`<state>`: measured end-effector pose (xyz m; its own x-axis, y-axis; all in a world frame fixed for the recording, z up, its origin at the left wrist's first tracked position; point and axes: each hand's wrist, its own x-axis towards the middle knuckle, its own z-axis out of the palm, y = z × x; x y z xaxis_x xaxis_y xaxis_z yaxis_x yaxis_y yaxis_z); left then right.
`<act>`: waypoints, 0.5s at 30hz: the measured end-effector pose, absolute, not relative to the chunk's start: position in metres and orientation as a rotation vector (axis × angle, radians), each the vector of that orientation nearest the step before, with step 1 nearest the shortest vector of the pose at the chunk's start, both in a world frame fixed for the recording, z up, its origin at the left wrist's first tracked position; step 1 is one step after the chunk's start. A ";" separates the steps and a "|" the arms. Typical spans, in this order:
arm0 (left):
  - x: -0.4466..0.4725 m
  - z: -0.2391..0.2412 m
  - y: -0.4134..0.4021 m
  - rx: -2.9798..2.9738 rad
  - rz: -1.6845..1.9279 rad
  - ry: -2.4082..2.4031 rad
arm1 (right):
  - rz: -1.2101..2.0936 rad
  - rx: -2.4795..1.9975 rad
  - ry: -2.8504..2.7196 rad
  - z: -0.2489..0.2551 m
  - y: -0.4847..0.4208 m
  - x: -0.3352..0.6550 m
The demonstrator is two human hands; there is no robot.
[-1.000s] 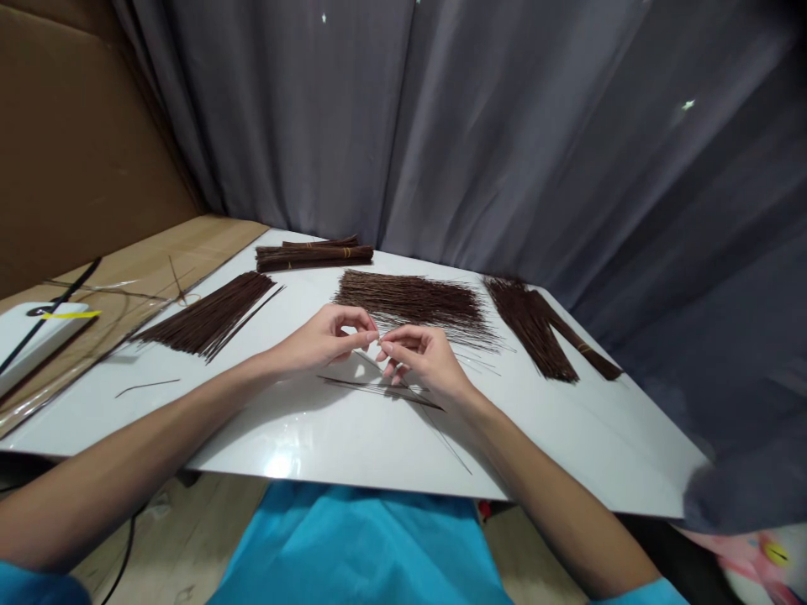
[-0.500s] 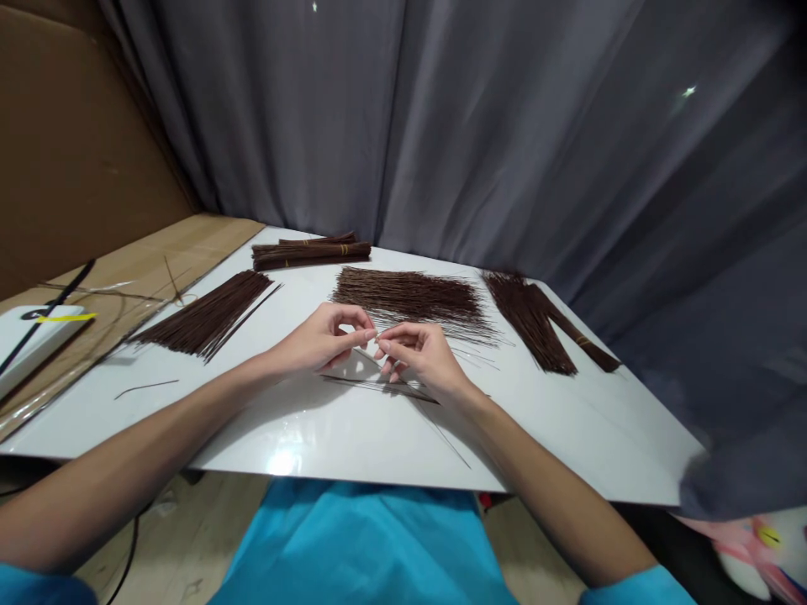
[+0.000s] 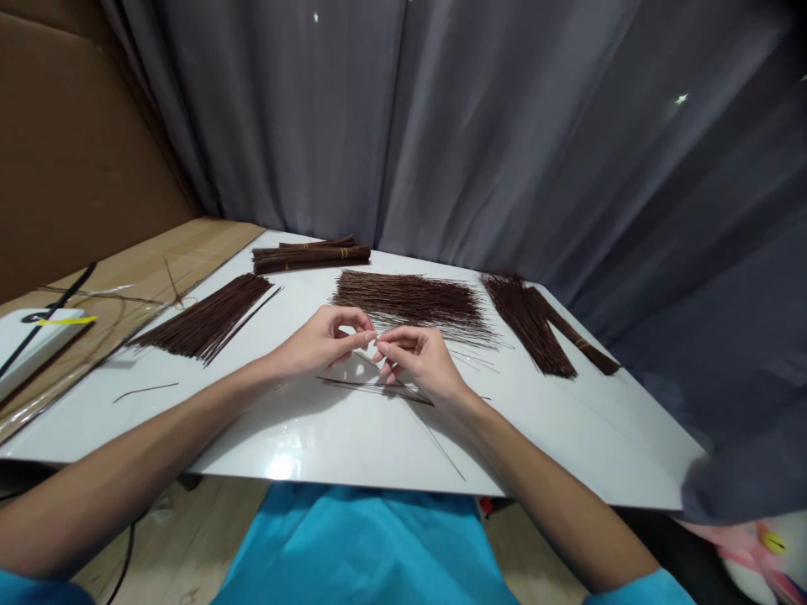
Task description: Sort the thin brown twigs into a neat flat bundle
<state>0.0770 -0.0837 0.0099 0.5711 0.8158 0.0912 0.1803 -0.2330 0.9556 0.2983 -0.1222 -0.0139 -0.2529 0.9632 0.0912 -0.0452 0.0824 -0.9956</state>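
Note:
My left hand (image 3: 324, 338) and my right hand (image 3: 417, 359) meet fingertip to fingertip above the middle of the white table (image 3: 303, 433). Both pinch the same thin brown stick (image 3: 441, 445), which runs from the fingers down to the right, toward the table's front edge. A few loose sticks (image 3: 371, 388) lie flat under my hands. Just beyond my fingers spreads a wide loose pile of brown sticks (image 3: 413, 301).
Another fanned pile of sticks (image 3: 208, 317) lies at the left, tied bundles (image 3: 312, 253) at the back, and crossed bundles (image 3: 542, 323) at the right. A single bent stick (image 3: 145, 390) lies near the left front. Cardboard (image 3: 126, 277) and a white box (image 3: 31, 340) sit left of the table. Grey curtain (image 3: 504, 143) hangs behind.
Both hands have stayed together on the stick, with only small finger shifts; the stick's free end has swung slightly.

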 end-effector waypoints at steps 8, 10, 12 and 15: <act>0.078 0.012 -0.085 1.743 0.752 0.834 | 1.357 -1.004 -1.401 -0.014 -0.123 0.298; 0.077 0.012 -0.084 1.743 0.751 0.838 | 1.358 -1.006 -1.403 -0.015 -0.123 0.298; 0.076 0.011 -0.083 1.749 0.761 0.851 | 1.351 -1.012 -1.409 -0.016 -0.122 0.299; 0.075 0.010 -0.081 1.750 0.788 0.877 | 1.338 -1.033 -1.419 -0.018 -0.122 0.298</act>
